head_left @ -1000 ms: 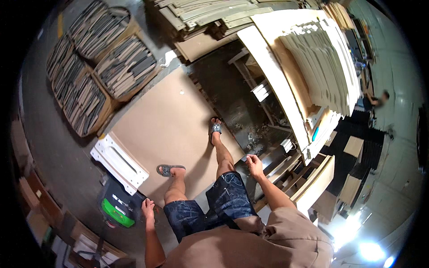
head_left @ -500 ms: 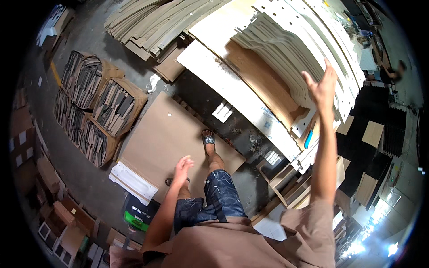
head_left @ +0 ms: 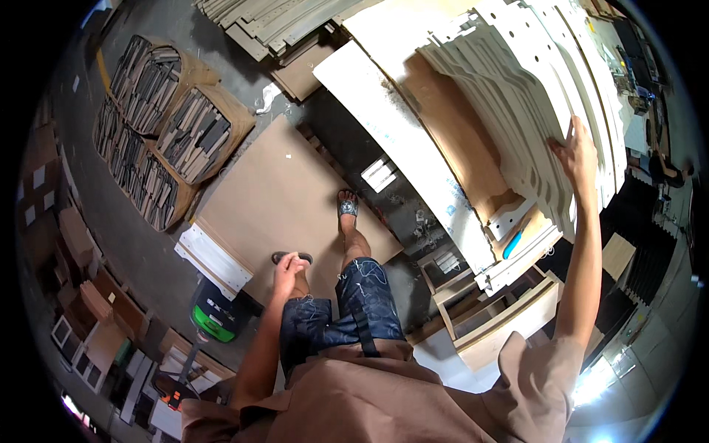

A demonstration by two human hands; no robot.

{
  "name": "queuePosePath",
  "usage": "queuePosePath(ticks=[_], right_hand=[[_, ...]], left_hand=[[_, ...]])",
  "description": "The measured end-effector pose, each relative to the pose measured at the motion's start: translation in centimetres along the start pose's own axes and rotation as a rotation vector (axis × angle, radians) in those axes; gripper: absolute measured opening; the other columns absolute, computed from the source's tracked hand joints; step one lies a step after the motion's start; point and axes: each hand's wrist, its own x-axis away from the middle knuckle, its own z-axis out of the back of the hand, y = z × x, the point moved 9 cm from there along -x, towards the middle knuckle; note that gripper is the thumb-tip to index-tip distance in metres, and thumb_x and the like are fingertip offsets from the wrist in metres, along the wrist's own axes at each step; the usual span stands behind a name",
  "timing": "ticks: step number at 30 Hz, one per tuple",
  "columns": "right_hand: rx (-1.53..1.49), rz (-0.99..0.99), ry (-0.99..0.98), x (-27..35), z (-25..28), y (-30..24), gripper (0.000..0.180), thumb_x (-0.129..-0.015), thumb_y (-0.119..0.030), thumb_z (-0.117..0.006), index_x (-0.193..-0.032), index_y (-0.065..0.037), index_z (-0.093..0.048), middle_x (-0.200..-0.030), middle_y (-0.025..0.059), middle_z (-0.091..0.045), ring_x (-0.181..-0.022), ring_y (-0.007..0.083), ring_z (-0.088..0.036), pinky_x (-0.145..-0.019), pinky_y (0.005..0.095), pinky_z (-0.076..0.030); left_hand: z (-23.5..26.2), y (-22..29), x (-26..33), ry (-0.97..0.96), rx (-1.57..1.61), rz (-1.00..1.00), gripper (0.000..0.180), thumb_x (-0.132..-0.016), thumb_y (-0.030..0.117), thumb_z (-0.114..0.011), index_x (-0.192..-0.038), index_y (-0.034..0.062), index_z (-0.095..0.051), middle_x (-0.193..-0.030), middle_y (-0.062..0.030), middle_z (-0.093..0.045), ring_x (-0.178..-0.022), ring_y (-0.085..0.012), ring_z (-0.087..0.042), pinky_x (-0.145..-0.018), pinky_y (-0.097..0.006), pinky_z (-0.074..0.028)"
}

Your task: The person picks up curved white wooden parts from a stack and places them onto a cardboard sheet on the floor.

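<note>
White panels — apparently piled flat on bench, layers roughly lined up, likely so each supports next. Right hand spread, thumb apart, at upper layers' edge; contact unclear. Left hand over legs — fingers bent, cannot tell if pressed together.

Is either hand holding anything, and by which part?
The left hand looks empty. The right hand is at the edges of the stacked pale panels; whether it grips one cannot be told.

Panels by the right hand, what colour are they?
Those panels are off-white, as the head view shows best.
</note>
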Motion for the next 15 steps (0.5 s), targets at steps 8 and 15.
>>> queuePosePath(ticks=[8, 15], right_hand=[[-0.047, -0.075, -0.023, 0.4, 0.0, 0.1, 0.058, -0.081, -0.023, -0.083, -0.127, -0.001, -0.057, -0.105, 0.0246, -0.07, -0.097, 0.0395, -0.07, -0.081, 0.0449, -0.055], [-0.059, -0.137, -0.095, 0.0, -1.1, 0.1, 0.051, -0.082, -0.029, -0.083, -0.117, -0.001, -0.058, -0.093, 0.0261, -0.071, -0.088, 0.0416, -0.072, -0.076, 0.045, -0.055]], left_hand=[[-0.4, 1.1, 0.2, 0.07, 0.062, 0.073, 0.032, -0.105, 0.022, -0.057, -0.126, -0.0016, -0.06, -0.105, -0.011, -0.071, -0.096, -0.0176, -0.069, -0.087, -0.029, -0.055], [-1.2, -0.6, 0.4, 0.022, 0.101, -0.017, 0.032, -0.104, 0.019, -0.059, -0.126, -0.0043, -0.06, -0.109, -0.0108, -0.066, -0.1, -0.0193, -0.068, -0.085, -0.032, -0.058]])
